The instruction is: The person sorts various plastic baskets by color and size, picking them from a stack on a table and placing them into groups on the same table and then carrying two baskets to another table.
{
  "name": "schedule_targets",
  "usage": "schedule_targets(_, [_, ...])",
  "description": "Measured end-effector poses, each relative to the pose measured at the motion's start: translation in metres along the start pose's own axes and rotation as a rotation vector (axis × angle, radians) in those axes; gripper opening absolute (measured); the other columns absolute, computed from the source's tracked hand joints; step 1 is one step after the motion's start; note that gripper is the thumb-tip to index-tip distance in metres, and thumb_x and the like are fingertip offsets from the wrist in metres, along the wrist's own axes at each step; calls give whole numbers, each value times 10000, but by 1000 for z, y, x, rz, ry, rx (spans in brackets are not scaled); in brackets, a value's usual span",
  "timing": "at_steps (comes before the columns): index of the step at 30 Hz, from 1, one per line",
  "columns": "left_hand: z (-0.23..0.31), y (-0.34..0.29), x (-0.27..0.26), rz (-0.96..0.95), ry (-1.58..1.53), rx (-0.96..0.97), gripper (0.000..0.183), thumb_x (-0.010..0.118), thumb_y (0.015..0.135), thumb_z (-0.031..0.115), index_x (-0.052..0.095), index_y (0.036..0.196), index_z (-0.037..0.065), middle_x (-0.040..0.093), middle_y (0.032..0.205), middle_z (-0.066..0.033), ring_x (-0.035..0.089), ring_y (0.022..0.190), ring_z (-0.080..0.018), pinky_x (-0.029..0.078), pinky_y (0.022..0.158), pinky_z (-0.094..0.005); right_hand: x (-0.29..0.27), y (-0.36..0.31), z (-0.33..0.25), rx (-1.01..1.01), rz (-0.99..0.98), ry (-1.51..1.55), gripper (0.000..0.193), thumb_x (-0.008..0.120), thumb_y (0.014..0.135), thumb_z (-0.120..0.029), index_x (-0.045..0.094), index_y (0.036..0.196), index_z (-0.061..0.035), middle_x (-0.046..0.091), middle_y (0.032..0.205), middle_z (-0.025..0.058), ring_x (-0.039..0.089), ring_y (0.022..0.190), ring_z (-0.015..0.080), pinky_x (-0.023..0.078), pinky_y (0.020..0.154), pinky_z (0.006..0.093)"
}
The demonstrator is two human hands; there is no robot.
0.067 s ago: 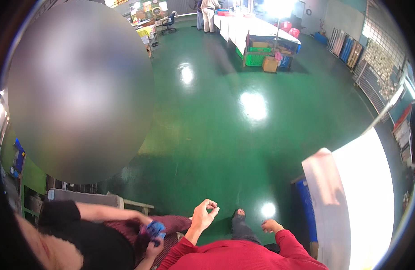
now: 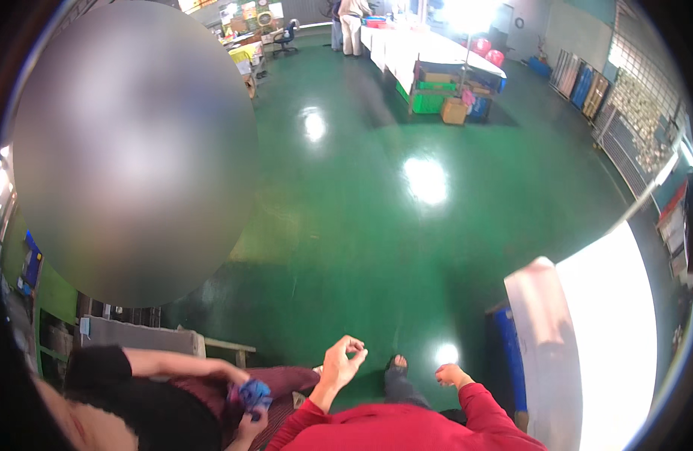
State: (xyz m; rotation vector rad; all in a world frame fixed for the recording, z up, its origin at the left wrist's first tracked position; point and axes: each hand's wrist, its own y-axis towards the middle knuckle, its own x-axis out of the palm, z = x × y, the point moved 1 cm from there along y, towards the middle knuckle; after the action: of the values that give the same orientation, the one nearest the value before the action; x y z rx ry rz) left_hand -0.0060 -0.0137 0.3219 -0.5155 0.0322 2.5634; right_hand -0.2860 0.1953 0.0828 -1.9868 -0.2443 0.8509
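Observation:
My left hand is raised in front of my red sleeve, its fingers curled in toward the thumb, with nothing visible in it. My right hand hangs lower on the right, loosely closed, and no object shows in it. Neither hand touches anything. Between them, my foot in a sandal shows on the green floor. Close on my left, a person in a black top sits holding a bunched blue and purple cloth in both hands, apart from my left hand.
On my right stands a table with a bright white top and a blue panel below. Far ahead, a long white table has green crates and a cardboard box under it. A grey bench stands left. A large blur hides the upper left.
The view has tilted slightly, so the far table sits a little lower. My hands keep nearly the same pose. The seated person's hands and cloth have shifted slightly.

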Motion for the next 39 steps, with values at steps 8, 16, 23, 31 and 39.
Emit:
schedule_targets(8, [-15, 94, -32, 227, 146, -346, 154, 643, 706, 137, 577, 814, 49, 634, 745, -89, 627, 740, -211, 475, 661, -306, -215, 146, -167, -118, 204, 349, 185, 508, 767, -130, 594, 900, -35, 635, 719, 82, 606, 577, 143, 473, 500, 256])
schedule_targets(16, [-105, 222, -140, 501, 220, -490, 147, 650, 678, 143, 567, 747, 44, 624, 698, -86, 615, 655, -212, 472, 616, -315, -285, 247, -347, -361, 29, -47, 219, 536, 764, -156, 604, 940, -45, 641, 817, 83, 620, 650, 155, 494, 643, 283])
schedule_targets(23, [-19, 531, -244, 449, 190, 28, 116, 625, 720, 104, 542, 781, 51, 618, 734, -81, 611, 696, -227, 464, 633, -325, -442, 305, -409, -234, 32, 172, 249, 559, 776, -156, 587, 998, -48, 640, 833, 75, 606, 652, 139, 481, 563, 274])
schedule_targets(31, [-221, 742, -302, 342, 343, -287, 213, 547, 739, 211, 531, 903, 76, 606, 841, -163, 578, 811, -346, 463, 691, -426, -602, 462, -523, 164, 3, 140, 190, 510, 794, -159, 584, 949, -75, 641, 768, 48, 616, 639, 130, 467, 513, 290])
schedule_targets(39, [-340, 529, -376, 423, 317, -1306, 257, 478, 647, 237, 641, 716, 51, 603, 742, -198, 594, 758, -361, 463, 699, -409, -731, 628, -853, -364, -16, -135, 217, 517, 756, -118, 598, 940, -38, 638, 756, 75, 619, 630, 147, 489, 572, 284])
